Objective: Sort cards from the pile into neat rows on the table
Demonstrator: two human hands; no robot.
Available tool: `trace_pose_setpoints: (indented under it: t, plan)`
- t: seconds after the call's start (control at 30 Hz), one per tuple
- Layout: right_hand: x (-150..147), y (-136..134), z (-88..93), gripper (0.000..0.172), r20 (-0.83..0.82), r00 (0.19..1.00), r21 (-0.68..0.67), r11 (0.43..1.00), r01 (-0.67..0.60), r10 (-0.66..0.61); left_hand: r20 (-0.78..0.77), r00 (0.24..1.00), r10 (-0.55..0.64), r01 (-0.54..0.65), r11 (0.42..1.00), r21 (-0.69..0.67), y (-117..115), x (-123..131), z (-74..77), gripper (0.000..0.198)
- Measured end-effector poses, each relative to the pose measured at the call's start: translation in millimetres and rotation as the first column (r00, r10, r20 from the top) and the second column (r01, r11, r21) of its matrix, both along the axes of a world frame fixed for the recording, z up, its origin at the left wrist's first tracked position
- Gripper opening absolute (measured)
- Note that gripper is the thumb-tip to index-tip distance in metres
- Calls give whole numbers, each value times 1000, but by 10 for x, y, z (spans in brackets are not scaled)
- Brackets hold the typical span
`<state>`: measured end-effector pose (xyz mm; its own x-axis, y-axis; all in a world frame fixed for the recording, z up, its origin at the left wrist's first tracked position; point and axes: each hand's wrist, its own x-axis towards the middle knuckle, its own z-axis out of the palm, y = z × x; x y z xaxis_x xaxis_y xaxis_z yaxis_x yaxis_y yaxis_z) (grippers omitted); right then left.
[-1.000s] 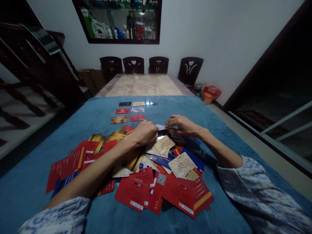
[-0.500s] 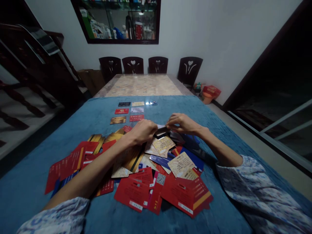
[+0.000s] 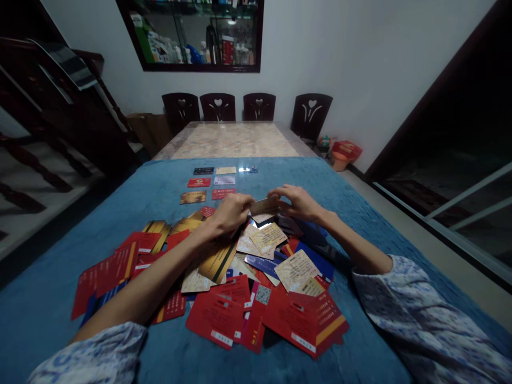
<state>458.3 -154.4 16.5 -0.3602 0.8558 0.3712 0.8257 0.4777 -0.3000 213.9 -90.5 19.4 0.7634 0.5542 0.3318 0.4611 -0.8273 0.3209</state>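
Over the far side of a loose heap of cards, my left hand (image 3: 234, 213) and my right hand (image 3: 295, 202) hold a card (image 3: 264, 206) between them, tilted up. Both hands are closed, fingertips pinching its opposite ends. Just below it lie cream patterned cards (image 3: 269, 240) and a blue card (image 3: 262, 263). Nearer me are red card folders (image 3: 218, 317), with a black-striped gold folder (image 3: 220, 261) beside my left forearm. Beyond my hands, several cards lie apart in short rows, among them a red card (image 3: 224, 194) and a gold card (image 3: 193, 197).
A blue cloth (image 3: 160, 352) covers the near part of the table; its bare marble-patterned top (image 3: 236, 140) shows beyond. Dark chairs (image 3: 218, 106) stand at the far end. An orange bin (image 3: 341, 160) is on the floor at the right, and a wooden railing (image 3: 36, 165) at the left.
The held card has been tilted so that more of its face shows. Both hands have shifted slightly to the left. The rows of cards beyond are unchanged.
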Motion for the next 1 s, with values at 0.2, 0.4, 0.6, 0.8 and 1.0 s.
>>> trace_pose_setpoints:
  t: [0.2, 0.4, 0.6, 0.8, 1.0]
  plan:
    - [-40, 16, -50, 26, -33, 998, 31, 998, 53, -52, 58, 998, 29, -30, 999, 21, 3, -4, -6, 32]
    - [-60, 70, -54, 25, -40, 996, 81, 993, 87, -84, 77, 995, 67, -70, 997, 35, 96, 19, 39, 32]
    - [-75, 206, -51, 28, -39, 988, 93, 984, 150, -147, 83, 991, 104, -106, 994, 17, 305, 98, 62, 35]
    - [-53, 399, -127, 31, 14, 981, 92, 978, 190, -192, 31, 985, 172, -173, 984, 44, 433, 191, 21, 41]
    - [-43, 539, -252, 33, 80, 971, 45, 974, 222, -225, -84, 980, 181, -175, 982, 70, 501, 236, -57, 37]
